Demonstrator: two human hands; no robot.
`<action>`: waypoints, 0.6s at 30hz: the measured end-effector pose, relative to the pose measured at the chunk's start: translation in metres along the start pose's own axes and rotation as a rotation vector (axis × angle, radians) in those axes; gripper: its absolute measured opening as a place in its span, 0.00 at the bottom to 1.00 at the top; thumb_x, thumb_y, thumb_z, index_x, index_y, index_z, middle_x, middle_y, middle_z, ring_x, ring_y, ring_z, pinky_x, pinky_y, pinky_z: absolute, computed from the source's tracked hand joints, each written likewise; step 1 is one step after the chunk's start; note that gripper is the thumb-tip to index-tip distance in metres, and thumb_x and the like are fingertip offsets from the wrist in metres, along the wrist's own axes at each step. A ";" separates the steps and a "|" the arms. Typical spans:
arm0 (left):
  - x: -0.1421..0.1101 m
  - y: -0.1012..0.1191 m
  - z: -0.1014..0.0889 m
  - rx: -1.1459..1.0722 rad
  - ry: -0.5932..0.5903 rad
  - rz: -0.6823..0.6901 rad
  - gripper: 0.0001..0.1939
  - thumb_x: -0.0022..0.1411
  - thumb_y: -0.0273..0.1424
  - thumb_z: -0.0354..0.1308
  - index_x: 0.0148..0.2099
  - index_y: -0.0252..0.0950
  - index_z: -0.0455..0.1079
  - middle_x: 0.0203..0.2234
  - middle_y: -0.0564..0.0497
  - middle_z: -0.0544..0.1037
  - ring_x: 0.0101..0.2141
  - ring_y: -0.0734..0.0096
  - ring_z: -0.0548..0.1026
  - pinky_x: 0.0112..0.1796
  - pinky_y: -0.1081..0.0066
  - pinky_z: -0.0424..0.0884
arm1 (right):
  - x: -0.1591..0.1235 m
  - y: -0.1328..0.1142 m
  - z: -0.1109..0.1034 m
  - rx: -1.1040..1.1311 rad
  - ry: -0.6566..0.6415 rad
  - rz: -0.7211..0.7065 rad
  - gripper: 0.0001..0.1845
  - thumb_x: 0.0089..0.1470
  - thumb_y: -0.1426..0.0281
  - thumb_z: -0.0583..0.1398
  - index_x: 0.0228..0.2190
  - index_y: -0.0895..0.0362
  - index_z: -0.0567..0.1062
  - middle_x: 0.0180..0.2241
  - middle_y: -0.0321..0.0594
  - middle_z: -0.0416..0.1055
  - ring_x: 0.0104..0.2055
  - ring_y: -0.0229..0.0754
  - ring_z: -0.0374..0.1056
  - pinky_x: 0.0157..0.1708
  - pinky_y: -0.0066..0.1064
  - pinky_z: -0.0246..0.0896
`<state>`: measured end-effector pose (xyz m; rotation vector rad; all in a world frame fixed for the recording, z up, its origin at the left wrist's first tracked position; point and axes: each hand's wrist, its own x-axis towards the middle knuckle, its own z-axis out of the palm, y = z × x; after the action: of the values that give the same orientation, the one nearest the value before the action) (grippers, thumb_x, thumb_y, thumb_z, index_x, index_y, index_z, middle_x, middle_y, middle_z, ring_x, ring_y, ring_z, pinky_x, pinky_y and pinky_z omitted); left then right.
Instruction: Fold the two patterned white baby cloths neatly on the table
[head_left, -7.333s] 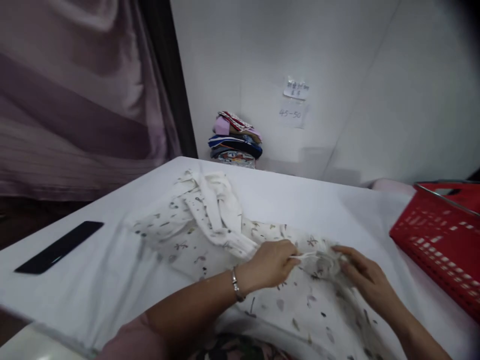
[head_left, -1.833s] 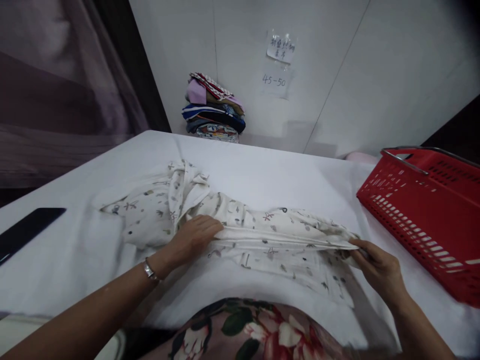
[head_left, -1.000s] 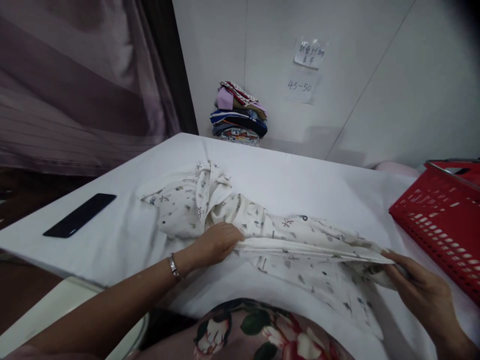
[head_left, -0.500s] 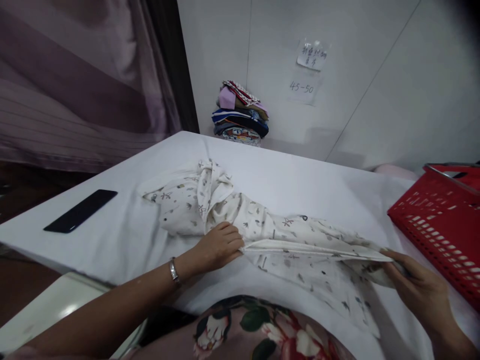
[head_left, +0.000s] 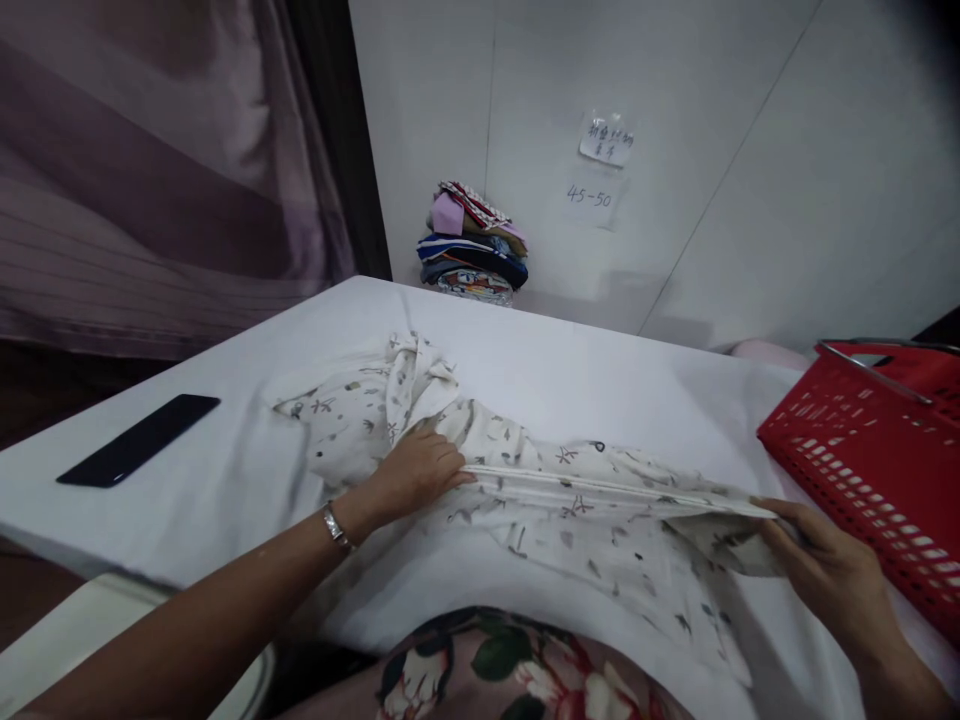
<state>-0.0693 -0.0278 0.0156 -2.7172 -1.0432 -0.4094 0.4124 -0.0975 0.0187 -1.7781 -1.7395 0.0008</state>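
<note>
Hands: left hand (head_left: 420, 470), with a silver-coloured bracelet (head_left: 335, 524) at the wrist, has its fingers closed on a thin white cloth printed with small grey and brown motifs (head_left: 562, 460); right hand (head_left: 829, 560) grips the cloth's right end between thumb and fingers.
Mauve draped curtain (head_left: 150, 180): hanging at the far left.
Flat black rectangular slab (head_left: 139, 440): lying near the left edge of the white-covered worktop (head_left: 510, 340), well apart from the cloth.
Cloth: on the worktop, bunched and folded over at its left end, an edge stretched straight between both hands, a looser layer spread below it.
Stack of folded multicoloured fabrics (head_left: 472, 245): beyond the worktop's far edge, before the pale panelled wall (head_left: 712, 130).
Pink floral garment (head_left: 495, 670): on the person, bottom middle.
Handwritten paper notes (head_left: 592, 197): two on the wall, the lower reading "45-50".
Red slotted plastic basket (head_left: 885, 450): on the worktop, near the right hand.
</note>
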 end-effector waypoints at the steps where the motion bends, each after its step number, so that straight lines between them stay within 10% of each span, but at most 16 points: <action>1: 0.001 -0.001 0.000 0.008 -0.014 0.001 0.19 0.66 0.39 0.44 0.27 0.34 0.65 0.21 0.50 0.70 0.25 0.69 0.66 0.32 0.68 0.57 | 0.002 0.000 0.000 0.005 -0.011 0.003 0.18 0.45 0.56 0.57 0.31 0.55 0.76 0.28 0.40 0.76 0.27 0.44 0.72 0.25 0.26 0.65; 12: -0.001 -0.008 -0.024 -0.069 0.043 -0.092 0.22 0.67 0.39 0.39 0.25 0.36 0.63 0.20 0.52 0.69 0.23 0.70 0.66 0.28 0.70 0.59 | -0.005 0.002 -0.009 0.085 -0.212 -0.094 0.15 0.51 0.58 0.57 0.35 0.54 0.76 0.28 0.37 0.75 0.27 0.39 0.70 0.25 0.23 0.65; 18: -0.021 -0.019 -0.041 -0.114 0.094 -0.208 0.19 0.66 0.38 0.41 0.26 0.38 0.64 0.20 0.54 0.69 0.23 0.70 0.66 0.26 0.70 0.62 | -0.031 -0.036 -0.014 0.155 -0.463 -0.034 0.13 0.55 0.60 0.54 0.34 0.53 0.75 0.25 0.35 0.73 0.24 0.37 0.68 0.23 0.22 0.64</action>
<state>-0.1046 -0.0383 0.0495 -2.6645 -1.3185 -0.6433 0.3820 -0.1347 0.0320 -1.7250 -2.0200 0.5578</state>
